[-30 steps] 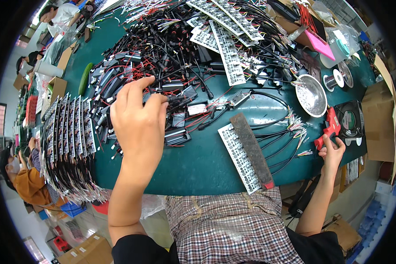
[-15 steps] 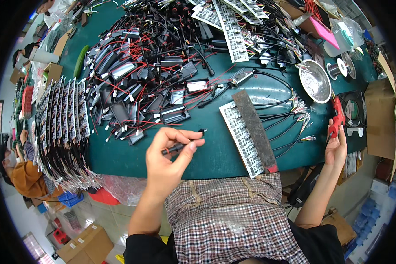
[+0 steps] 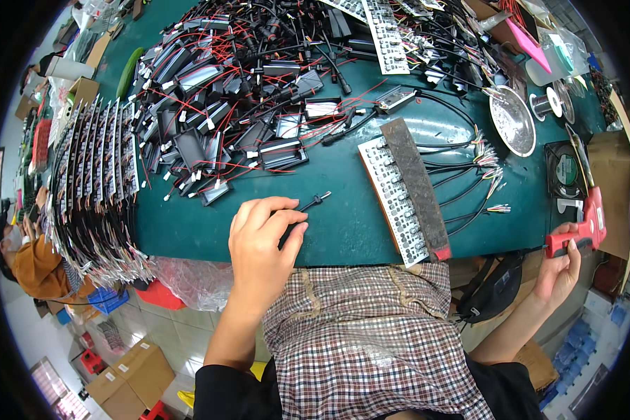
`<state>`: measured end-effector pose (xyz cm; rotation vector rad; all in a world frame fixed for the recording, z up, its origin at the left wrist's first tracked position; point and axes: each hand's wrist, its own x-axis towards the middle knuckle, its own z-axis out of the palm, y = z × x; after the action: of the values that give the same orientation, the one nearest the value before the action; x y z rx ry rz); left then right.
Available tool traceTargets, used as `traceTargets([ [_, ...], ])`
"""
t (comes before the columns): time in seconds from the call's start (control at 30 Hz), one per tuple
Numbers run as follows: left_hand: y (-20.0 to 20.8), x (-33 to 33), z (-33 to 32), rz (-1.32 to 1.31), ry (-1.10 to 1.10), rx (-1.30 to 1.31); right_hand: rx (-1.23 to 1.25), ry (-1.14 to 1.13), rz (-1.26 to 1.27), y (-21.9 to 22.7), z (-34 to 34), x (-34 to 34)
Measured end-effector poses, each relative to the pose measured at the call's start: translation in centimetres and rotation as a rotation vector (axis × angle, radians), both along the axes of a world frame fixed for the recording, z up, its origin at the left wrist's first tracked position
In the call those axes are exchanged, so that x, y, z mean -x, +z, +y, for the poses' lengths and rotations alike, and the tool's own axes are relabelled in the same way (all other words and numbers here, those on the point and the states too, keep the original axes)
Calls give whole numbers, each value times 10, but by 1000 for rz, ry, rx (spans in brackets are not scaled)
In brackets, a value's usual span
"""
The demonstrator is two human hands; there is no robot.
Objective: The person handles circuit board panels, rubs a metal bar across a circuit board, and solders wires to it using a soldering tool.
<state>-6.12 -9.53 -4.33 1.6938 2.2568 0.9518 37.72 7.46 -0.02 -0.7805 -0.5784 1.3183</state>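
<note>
My left hand point(image 3: 259, 241) is closed around a short black cable point(image 3: 315, 201), its thin tip pointing up and right past my fingers over the green table. At the far right my right hand point(image 3: 560, 269) grips a red pistol-shaped soldering gun point(image 3: 595, 218), its metal nose pointing up and away from me. Between the hands lies a white circuit board panel point(image 3: 392, 203) with a dark, rough bar point(image 3: 416, 192) along its right part. Several black cables point(image 3: 458, 189) fan out to the right of the bar, ending in stripped coloured wires.
A large heap of black housings point(image 3: 196, 147) with red wires covers the far left. Rows of wired boards point(image 3: 94, 161) stack at the left edge. A silver bowl point(image 3: 512, 122), solder spool point(image 3: 546, 105) and black fan point(image 3: 563, 168) stand at the right. A person point(image 3: 38, 266) sits at far left.
My right hand has swung the soldering gun outward to the right, toward me. My left hand has turned, back upward, with the cable still in it. The whole view has shifted slightly.
</note>
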Motion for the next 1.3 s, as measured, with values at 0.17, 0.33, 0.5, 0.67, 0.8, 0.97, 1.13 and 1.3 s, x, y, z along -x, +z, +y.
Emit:
traceTargets([
  [0.17, 2, -11, 12, -88, 63, -34, -102, 260, 245, 22, -19, 43],
  [0.33, -20, -12, 22, 36, 45, -36, -107, 164, -116, 29, -42, 102],
  [0.5, 15, -32, 24, -1077, 138, 149, -142, 141, -588, 25, -71, 149],
  [0.67, 27, -56, 17, -1207, -70, 90, -115, 501, -688, 18, -88, 187],
  [0.8, 27, -70, 11, -1125, -135, 68, -110, 670, -767, 18, -87, 202],
  [0.97, 29, -77, 8, -1048, -163, 31, -129, 779, -775, 16, -88, 201],
  [1.13, 21, -93, 2, -1148, -151, -47, -200, 664, -658, 7, -91, 203],
  [1.3, 17, -108, 1, -1554, -99, -149, -133, 565, -576, 8, -101, 207],
])
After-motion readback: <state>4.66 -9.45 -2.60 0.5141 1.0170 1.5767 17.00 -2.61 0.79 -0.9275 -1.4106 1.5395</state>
